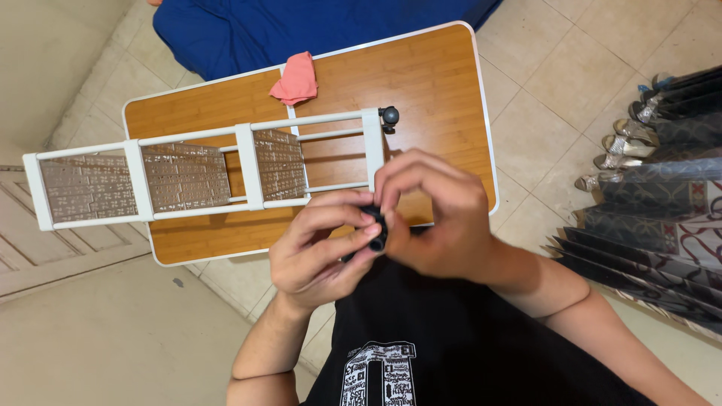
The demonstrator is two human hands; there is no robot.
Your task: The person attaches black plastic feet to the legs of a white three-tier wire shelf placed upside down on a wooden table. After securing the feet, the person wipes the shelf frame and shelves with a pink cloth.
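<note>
One black caster [389, 116] is already on the near end of the white shelf rack [246, 165], lying across the wooden folding table [421, 83]; left hand [320, 248] and right hand [432, 218] both pinch a second black caster [376, 229] just below that end, unfitted.

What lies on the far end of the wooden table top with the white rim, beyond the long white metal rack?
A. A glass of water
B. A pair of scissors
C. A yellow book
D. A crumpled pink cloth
D: a crumpled pink cloth lies at the far end of the wooden table top with the white rim, just beyond the long white metal rack that lies across it.
</note>
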